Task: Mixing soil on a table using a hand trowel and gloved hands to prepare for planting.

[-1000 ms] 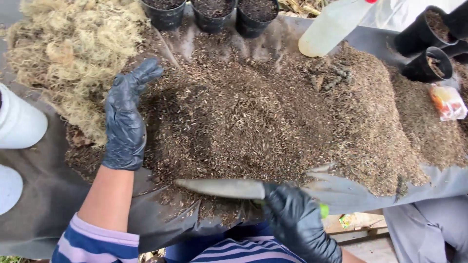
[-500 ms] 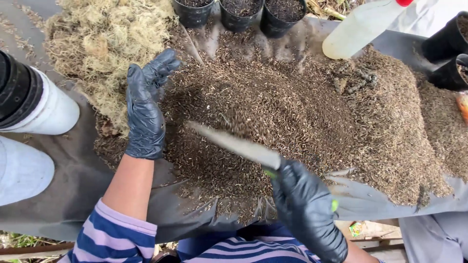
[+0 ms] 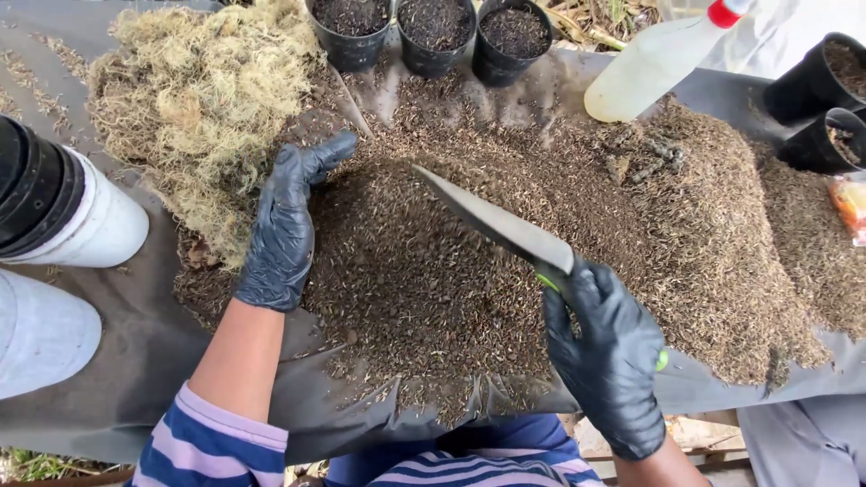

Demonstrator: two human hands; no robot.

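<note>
A dark sheet covers the tabletop. The right hand grips a trowel, closed, over the brown potting mix; the left hand lies flat, open. Three pots stand filled; much mix remains.

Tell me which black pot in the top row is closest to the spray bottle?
The rightmost pot of the three; the middle pot and left pot sit farther from the spray bottle.

Long grey trowel blade, green at the handle, held tilted with its tip up-left over a broad heap of dark brown, chaffy potting mix spread on grey sheeting.
</note>
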